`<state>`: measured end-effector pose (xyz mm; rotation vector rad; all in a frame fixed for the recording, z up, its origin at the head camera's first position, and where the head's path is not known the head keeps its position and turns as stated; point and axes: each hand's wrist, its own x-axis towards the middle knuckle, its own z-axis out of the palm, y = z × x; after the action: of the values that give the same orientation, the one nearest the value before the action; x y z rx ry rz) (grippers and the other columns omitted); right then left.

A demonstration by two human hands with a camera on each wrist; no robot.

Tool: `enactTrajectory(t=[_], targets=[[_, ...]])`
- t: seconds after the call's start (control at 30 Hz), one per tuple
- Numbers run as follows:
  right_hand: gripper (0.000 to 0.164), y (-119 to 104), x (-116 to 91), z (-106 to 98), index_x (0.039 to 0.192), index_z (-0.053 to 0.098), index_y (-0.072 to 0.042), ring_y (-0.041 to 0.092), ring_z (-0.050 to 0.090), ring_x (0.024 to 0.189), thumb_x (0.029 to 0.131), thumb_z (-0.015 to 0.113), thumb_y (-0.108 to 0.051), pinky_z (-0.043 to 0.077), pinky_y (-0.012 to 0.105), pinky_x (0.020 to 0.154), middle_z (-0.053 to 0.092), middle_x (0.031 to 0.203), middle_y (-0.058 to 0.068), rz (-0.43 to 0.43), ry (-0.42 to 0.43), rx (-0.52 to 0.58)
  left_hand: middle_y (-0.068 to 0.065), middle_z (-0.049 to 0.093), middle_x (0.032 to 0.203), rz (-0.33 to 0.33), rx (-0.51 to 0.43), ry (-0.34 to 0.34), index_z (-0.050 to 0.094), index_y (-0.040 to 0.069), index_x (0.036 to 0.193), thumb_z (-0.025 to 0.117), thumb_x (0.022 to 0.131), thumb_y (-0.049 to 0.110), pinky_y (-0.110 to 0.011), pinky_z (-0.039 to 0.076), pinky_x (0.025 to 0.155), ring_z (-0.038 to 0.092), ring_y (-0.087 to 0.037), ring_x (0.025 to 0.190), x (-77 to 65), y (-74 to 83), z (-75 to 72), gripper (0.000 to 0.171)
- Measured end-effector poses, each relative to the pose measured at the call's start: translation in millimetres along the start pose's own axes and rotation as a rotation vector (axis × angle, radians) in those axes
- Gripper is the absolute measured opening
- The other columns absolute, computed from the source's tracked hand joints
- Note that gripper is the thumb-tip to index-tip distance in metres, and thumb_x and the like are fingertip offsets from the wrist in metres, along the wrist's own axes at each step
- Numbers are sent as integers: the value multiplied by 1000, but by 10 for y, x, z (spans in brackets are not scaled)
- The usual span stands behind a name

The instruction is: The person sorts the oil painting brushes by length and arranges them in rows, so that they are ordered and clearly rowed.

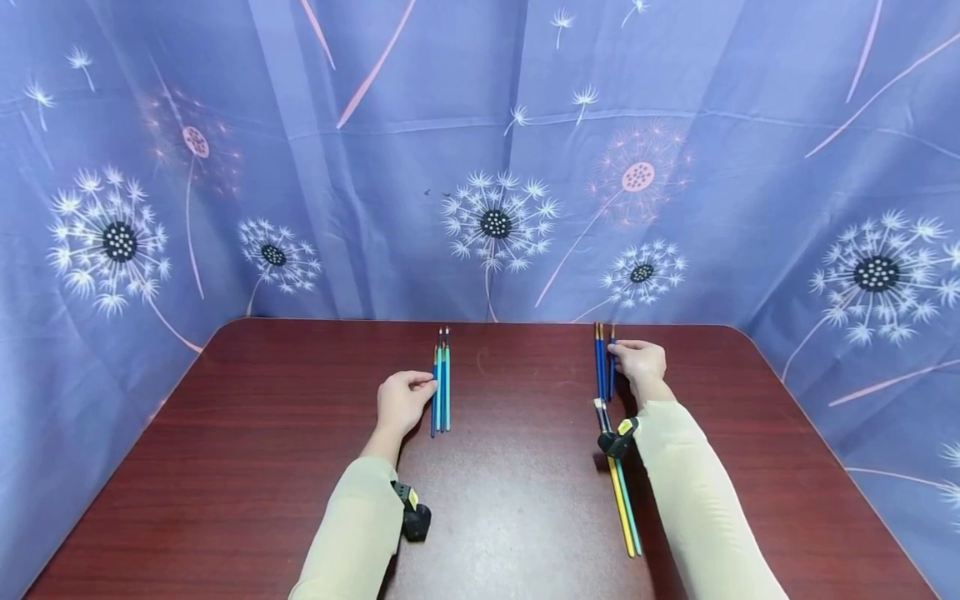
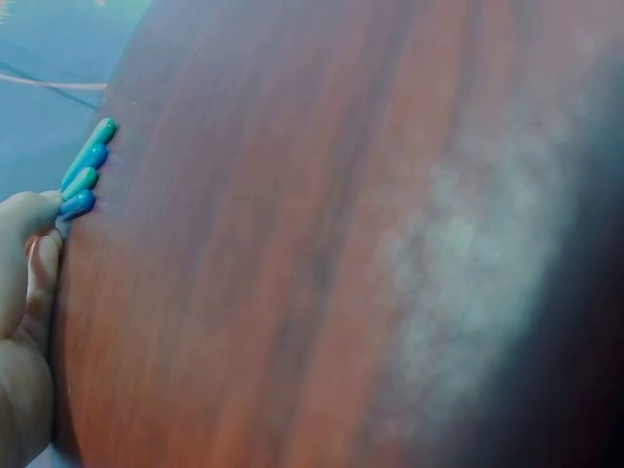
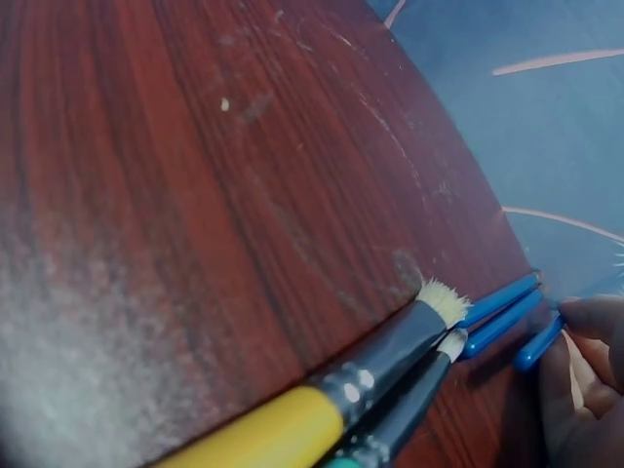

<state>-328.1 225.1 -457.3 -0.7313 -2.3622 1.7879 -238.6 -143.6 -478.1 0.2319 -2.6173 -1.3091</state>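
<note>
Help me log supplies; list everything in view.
Left brushes: 4, two blue, two green, far side, left of centre
Small blue brushes: 3, blue, far side, right
Yellow brush: 1, yellow, nearer than these
Long green brush: 1, green, beside yellow brush
Table: 1, reddish brown, under brushes
Cloth: count unclear, blue, dandelion-printed, around table
Wrist cameras: 2, black, on wrists
Sleeves: 2, pale yellow, on arms
Left hand: 1, bare, at leftmost brush
Right hand: 1, bare, pinching rightmost blue brush

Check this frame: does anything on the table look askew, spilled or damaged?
Nothing spilled shows. The yellow brush and green brush beside it slant, out of line with the two straighter blue brushes beyond. The right wrist view shows pale marks on the table; whether scratches or dirt is unclear.
</note>
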Motion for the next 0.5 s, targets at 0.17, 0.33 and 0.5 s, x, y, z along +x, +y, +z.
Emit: enactTrajectory(t=[0.17, 0.33, 0.5], targets=[[35, 19, -6, 6, 117, 66, 0, -2, 57, 53, 86, 67, -16, 51, 14, 55, 70, 94, 12, -33, -10, -76, -6, 74, 88, -1, -1, -9, 75, 10, 102, 70, 84, 23, -37, 54, 76, 70, -20, 82, -6, 9, -8, 23], [35, 0, -35, 16, 117, 65, 0, -2, 57, 56, 87, 66, -18, 51, 15, 57, 65, 115, 21, -43, -18, -103, -6, 74, 89, -4, -3, -16, 74, 9, 102, 70, 84, 23, -37, 54, 76, 70, -20, 83, -2, 4, -13, 23], [36, 0, -62, 13, 116, 65, 0, -1, 57, 53, 85, 69, -18, 50, 15, 55, 69, 90, 7, -42, -3, -99, -5, 74, 89, -10, 2, -26, 74, 10, 104, 70, 85, 24, -37, 54, 77, 69, -19, 83, 7, -4, -1, 24]])
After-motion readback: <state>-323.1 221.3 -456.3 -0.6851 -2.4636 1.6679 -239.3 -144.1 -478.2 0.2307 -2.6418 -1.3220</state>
